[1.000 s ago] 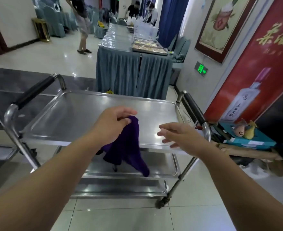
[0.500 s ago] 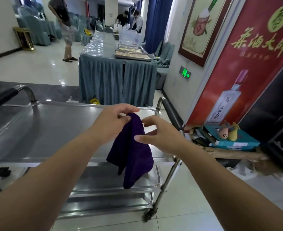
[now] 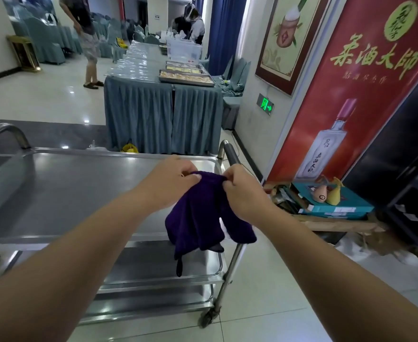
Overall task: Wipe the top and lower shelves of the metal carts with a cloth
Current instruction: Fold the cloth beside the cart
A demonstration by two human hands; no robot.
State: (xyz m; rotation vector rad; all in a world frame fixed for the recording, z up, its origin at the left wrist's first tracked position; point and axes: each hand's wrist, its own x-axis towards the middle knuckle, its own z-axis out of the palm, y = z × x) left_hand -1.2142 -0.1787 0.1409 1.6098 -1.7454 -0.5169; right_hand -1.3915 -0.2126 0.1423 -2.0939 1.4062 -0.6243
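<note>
Left hand [image 3: 171, 183] and right hand [image 3: 242, 191] each pinch the top edge of a purple cloth [image 3: 203, 218], which hangs between them over the right end of the metal cart's top shelf [image 3: 79, 188]. Its tail covers part of the lower shelf [image 3: 153, 265]. At twelve o'clock stands a skirted desk [image 3: 163, 119]. At three o'clock, stacked boxes [image 3: 336, 206] sit below a red poster [image 3: 351, 95].

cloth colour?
Dark purple, plain, no pattern: the cloth held up by both hands over the cart's top shelf. Head view.
</note>
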